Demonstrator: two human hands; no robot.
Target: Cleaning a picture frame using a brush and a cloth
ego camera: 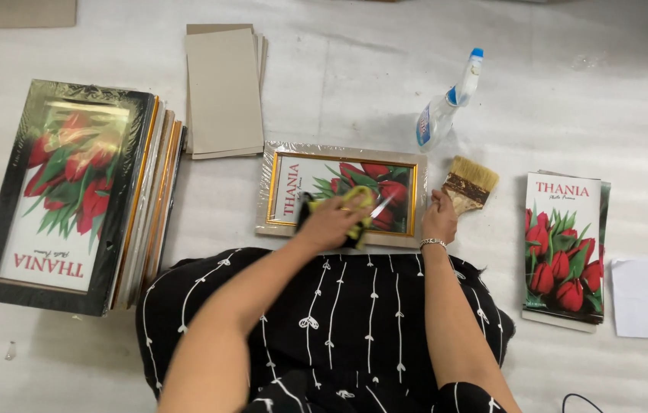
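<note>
I am seeing the left hand (329, 222) gripping a yellow cloth (360, 210), pressing it on the gold-edged picture frame (339, 193) lying mid-surface. The right hand (439, 218) is bracing the frame's right edge, fingers curled. Open room is showing above; a frame stack (71, 195) is crowding left, tulip prints (565, 245) right, spray bottle (446, 107) and brush (469, 183) beside.

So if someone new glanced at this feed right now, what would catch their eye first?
Probably the framed tulip print in the middle, where the left hand presses a yellow cloth on its glass while the right hand steadies its right edge. Next, the tall stack of frames at far left. A spray bottle and a brush lie just above the right hand.
</note>
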